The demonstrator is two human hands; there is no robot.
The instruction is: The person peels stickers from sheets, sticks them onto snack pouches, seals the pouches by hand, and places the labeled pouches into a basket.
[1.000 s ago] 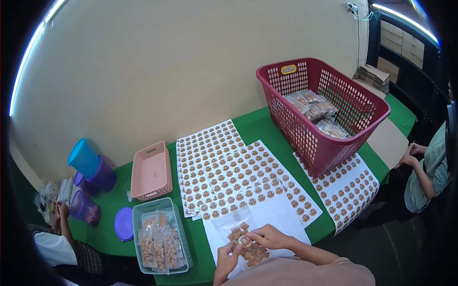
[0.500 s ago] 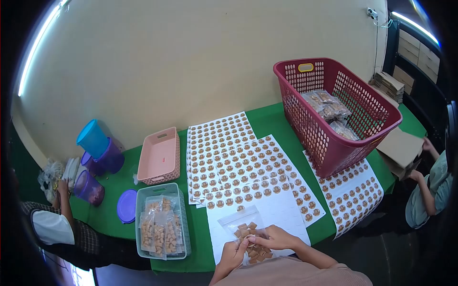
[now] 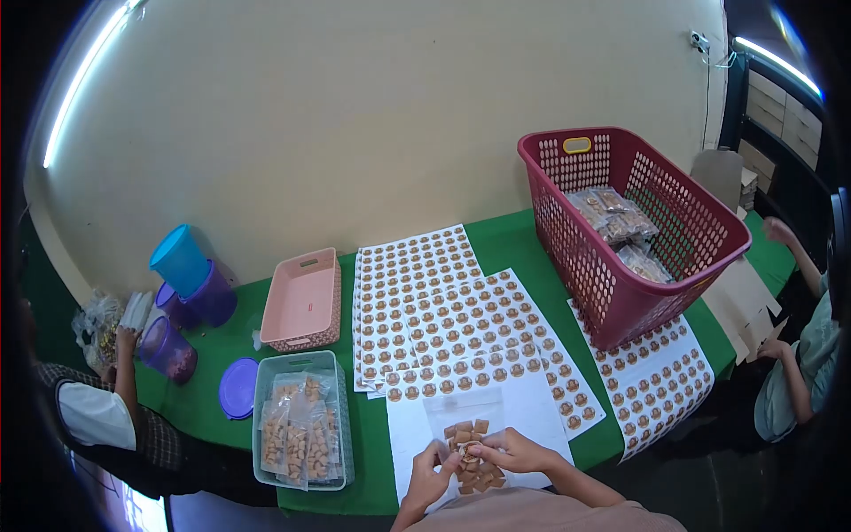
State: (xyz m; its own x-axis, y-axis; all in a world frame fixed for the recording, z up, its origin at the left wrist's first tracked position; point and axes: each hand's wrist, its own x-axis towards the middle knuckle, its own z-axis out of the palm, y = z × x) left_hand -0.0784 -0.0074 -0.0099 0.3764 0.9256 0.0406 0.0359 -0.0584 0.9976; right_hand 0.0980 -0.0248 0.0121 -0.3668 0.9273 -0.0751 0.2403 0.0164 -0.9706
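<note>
Both the left hand and right hand grasp the clear bag between them, thumbs at the round sticker; pressing lightly from its middle outward should prevent creases.

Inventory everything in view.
Plastic pouch: 1, clear, front
Round label: 1, brown/white, at pouch
Printed paper sheets: several, white, centre and right
Perforated plastic basket: 1, maroon, right
Rectangular plastic tray: 1, pink, left
Rectangular plastic bin: 1, pale, before tray
Filled bags: several, clear, in bin and basket
Plastic tubs: 4, blue/purple, left
Round lid: 1, purple, beside bin
Table: 1, green, centre
People: 2, left, right
Left hand, right hand: 1 each, bare, at label
</note>
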